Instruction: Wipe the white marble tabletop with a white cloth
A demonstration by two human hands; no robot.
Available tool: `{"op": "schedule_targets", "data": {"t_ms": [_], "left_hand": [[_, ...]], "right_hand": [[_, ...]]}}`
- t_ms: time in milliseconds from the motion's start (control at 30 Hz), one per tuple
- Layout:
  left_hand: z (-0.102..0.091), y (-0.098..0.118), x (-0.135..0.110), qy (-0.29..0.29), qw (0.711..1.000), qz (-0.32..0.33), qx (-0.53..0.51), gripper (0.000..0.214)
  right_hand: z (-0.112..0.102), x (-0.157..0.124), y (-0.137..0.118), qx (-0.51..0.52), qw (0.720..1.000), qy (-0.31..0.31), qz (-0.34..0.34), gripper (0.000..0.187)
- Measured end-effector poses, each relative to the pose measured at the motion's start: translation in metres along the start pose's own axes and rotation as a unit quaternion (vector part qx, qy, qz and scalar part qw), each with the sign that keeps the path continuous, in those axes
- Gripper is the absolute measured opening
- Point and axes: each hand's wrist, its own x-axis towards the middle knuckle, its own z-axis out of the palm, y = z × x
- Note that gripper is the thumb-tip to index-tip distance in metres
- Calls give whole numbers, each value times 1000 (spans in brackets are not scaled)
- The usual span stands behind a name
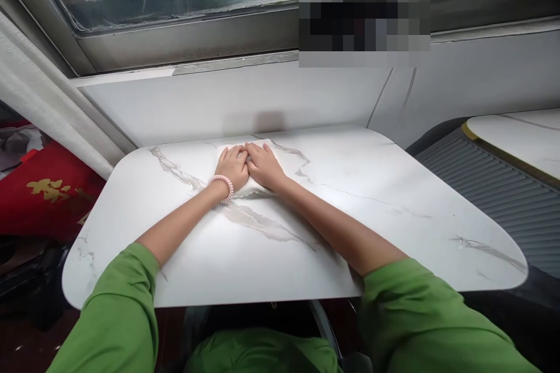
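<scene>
A white cloth [254,187] lies on the white marble-patterned table [385,186], toward its far edge. Both my hands rest on top of it, side by side and touching. My left hand [235,166], with a pink coiled band on the wrist, is palm down with its fingers stretched forward. My right hand [265,165] lies palm down too, its fingers angled in toward the left hand. Much of the cloth is hidden under the hands; its edges show in front of, behind and between them.
Behind the table is a white wall panel [188,108] below a metal-framed window [192,35]. To the left are a pale curtain [52,81] and a red bag [48,192] with gold print. A ribbed grey seat [490,186] and another tabletop [520,137] stand to the right.
</scene>
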Motion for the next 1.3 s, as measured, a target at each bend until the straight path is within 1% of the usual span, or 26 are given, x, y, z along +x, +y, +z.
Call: {"op": "schedule_targets", "data": {"t_ms": [67,167,300,400,500,600,700,833,933,1033,1133,1233,1300], "left_hand": [[4,-7,19,7,1000,-12,5,42],[9,-15,43,14,1000,-15,5,40],[13,-21,63,21,1000,-8,4,39],[14,-24,68,22,1000,-6,10,40],[13,-23,68,20,1000,-7,17,40],[11,-20,64,14,999,-16,33,40],[9,-14,55,5,999,-24,47,40],[6,3,29,13,998,-29,58,41],[6,24,3,25,998,-13,59,42],[7,52,-23,21,998,4,55,42],[9,82,-47,13,998,41,49,42],[8,109,-67,-6,995,94,35,43],[6,123,-79,-19,991,132,25,44]], "right_hand": [[2,20,13,12,1000,6,-19,46],[4,44,28,15,1000,13,-25,42],[5,60,39,7,1000,13,-17,39],[4,62,39,4,1000,14,-13,39],[4,58,35,-15,999,28,16,40],[4,51,31,-46,997,35,41,43],[2,41,27,-63,997,21,34,46],[-5,17,20,-58,998,7,25,47],[-14,-13,18,-53,998,5,21,47],[-27,-51,21,-60,998,-6,3,47],[-42,-94,27,-76,997,-6,-7,48],[-55,-138,30,-95,995,16,5,47],[-62,-166,29,-103,994,35,14,47]]}}
